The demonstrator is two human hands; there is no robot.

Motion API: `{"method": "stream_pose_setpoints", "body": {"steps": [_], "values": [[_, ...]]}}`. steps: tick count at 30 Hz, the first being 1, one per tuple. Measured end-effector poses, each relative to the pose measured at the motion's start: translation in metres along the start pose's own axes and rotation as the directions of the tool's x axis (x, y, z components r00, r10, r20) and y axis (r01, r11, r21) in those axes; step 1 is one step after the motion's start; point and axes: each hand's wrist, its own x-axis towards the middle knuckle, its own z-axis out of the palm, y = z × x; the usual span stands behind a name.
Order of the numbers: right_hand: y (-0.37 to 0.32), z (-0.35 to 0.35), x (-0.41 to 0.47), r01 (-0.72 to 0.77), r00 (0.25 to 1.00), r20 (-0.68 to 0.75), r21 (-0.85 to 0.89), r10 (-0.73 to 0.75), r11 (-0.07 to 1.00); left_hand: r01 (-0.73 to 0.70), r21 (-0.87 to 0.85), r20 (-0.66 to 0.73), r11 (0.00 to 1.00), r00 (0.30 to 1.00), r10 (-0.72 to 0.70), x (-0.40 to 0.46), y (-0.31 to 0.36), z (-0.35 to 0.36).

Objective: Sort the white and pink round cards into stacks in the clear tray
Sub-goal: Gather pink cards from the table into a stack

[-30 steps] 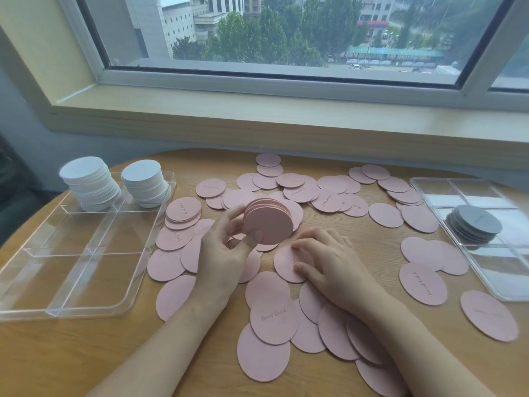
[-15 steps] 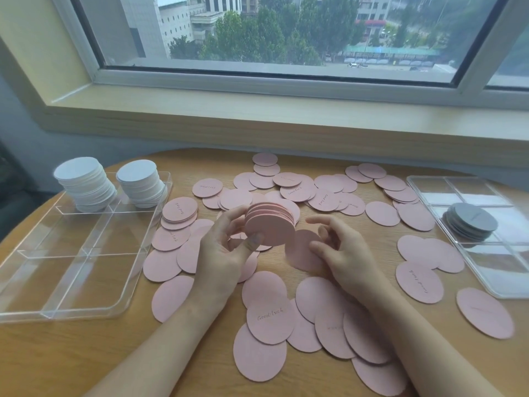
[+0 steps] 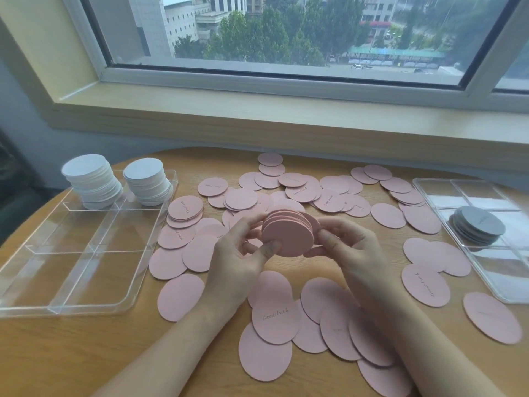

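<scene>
A stack of pink round cards is held on edge above the table's middle. My left hand grips it from the left with thumb in front. My right hand pinches the stack's right side, where one card sits at the back. Many loose pink cards lie scattered over the wooden table. The clear tray stands at the left with two white card stacks in its far compartments; its near compartments hold nothing.
A second clear tray at the right edge holds a grey card stack. A small pink pile sits beside the left tray. The window sill runs behind the round table.
My right hand picked a pink card off the table, lifted it and brought it against the back of the stack held by my left hand.
</scene>
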Motion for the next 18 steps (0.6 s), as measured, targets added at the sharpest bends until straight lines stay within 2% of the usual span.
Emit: {"method": "stream_pose_setpoints", "body": {"steps": [6, 8, 9, 11, 13, 15, 18], "values": [[0.004, 0.002, -0.001, 0.015, 0.995, 0.103, -0.091, -0.006, 0.996, -0.022, -0.014, 0.033, 1.000, 0.999, 0.023, 0.001, 0.002, -0.001], [0.010, 0.002, 0.001, 0.041, 0.994, 0.107, -0.300, -0.009, 0.953, -0.036, -0.046, -0.014, 0.998, 0.999, 0.035, 0.002, 0.002, -0.002], [0.015, 0.002, 0.001, 0.084, 0.993, 0.108, -0.478, -0.036, 0.874, -0.045, -0.074, -0.052, 0.996, 0.998, 0.041, 0.003, 0.001, -0.002], [0.027, 0.007, 0.002, 0.206, 0.976, 0.203, -0.774, -0.073, 0.599, -0.061, -0.115, -0.140, 0.991, 0.989, 0.045, 0.005, 0.000, -0.004], [0.034, 0.011, 0.002, 0.300, 0.946, 0.323, -0.876, -0.002, 0.377, -0.068, -0.133, -0.203, 0.989, 0.978, 0.040, 0.008, -0.002, -0.006], [0.036, 0.012, 0.002, 0.353, 0.925, 0.378, -0.887, 0.030, 0.296, -0.054, -0.126, -0.239, 0.991, 0.971, 0.022, 0.010, -0.006, -0.008], [0.034, 0.012, 0.003, 0.364, 0.924, 0.383, -0.888, 0.013, 0.283, -0.026, -0.123, -0.254, 0.992, 0.967, -0.006, 0.012, -0.006, -0.008]]}}
